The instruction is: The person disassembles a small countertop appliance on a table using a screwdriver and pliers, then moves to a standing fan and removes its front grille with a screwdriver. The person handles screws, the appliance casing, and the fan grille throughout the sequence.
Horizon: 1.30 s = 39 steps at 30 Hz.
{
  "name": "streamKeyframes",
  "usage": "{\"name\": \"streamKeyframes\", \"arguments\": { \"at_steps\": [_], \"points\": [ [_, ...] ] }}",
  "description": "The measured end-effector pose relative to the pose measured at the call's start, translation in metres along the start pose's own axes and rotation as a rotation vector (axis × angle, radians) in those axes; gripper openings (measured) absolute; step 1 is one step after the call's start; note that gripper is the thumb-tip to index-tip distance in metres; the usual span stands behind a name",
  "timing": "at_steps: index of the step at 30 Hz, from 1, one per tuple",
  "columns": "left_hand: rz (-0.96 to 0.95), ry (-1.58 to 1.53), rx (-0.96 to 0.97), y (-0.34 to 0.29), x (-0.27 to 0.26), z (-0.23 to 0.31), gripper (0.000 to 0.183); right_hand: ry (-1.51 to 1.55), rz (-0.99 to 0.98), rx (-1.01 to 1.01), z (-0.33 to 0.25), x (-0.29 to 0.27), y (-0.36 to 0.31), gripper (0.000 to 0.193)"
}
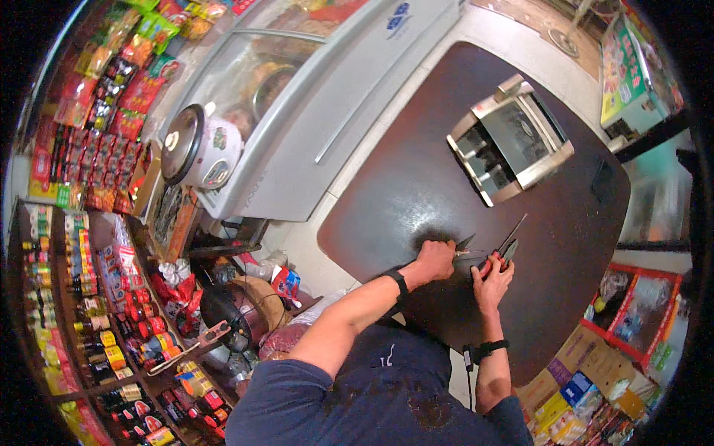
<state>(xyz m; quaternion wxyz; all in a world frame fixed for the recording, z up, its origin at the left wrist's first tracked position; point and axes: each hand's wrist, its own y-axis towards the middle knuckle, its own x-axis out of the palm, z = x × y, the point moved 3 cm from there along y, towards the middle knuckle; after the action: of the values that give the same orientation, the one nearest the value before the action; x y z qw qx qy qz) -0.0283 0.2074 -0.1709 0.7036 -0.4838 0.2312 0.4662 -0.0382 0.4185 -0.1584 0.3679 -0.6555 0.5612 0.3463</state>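
Observation:
My left hand (pixel 437 260) is closed over the dark brown table, its fingers pinched round a small tool (pixel 466 253) with a thin pale shaft. Close by on the right, my right hand (pixel 492 282) grips a red-handled tool (pixel 497 256) with a long, thin, dark metal shaft that points away from me. A dark greenish piece (pixel 510 250) shows beside those fingers; whether it belongs to the same tool I cannot tell. The tips of the two tools are near each other but look apart. Beyond both hands sits a silver and black banknote counter (pixel 513 137).
The table (pixel 387 193) has rounded corners. At the left, a grey chest freezer (pixel 320 111) carries a white rice cooker (pixel 212 152). Shelves of bottles and packets (pixel 97 297) line the far left. Cardboard boxes (pixel 587 357) and a red rack (pixel 632 312) stand at the right.

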Motion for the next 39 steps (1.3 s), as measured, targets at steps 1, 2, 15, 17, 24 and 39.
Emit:
{"name": "streamKeyframes", "arguments": {
  "at_steps": [1,2,15,17,24,39],
  "points": [
    [-0.007,0.006,-0.016,-0.004,0.004,-0.005,0.051,-0.027,-0.027,0.011,-0.005,0.005,-0.002,0.066],
    [0.050,0.005,0.004,-0.008,0.006,-0.008,0.047,-0.051,-0.035,-0.021,-0.011,0.011,-0.004,0.061],
    [0.006,-0.013,0.016,-0.038,-0.016,-0.105,0.052,-0.152,-0.032,-0.076,-0.099,0.061,-0.024,0.056],
    [0.017,0.018,-0.002,-0.050,-0.035,-0.129,0.048,-0.175,-0.001,-0.021,-0.111,0.071,-0.029,0.052],
    [-0.182,-0.062,-0.108,-0.073,-0.074,-0.184,0.033,-0.200,0.037,0.075,-0.126,0.099,-0.029,0.052],
    [-0.017,-0.452,-0.243,-0.081,-0.068,-0.205,0.042,-0.245,-0.242,0.307,-0.169,0.082,0.001,0.084]
  ]
}}
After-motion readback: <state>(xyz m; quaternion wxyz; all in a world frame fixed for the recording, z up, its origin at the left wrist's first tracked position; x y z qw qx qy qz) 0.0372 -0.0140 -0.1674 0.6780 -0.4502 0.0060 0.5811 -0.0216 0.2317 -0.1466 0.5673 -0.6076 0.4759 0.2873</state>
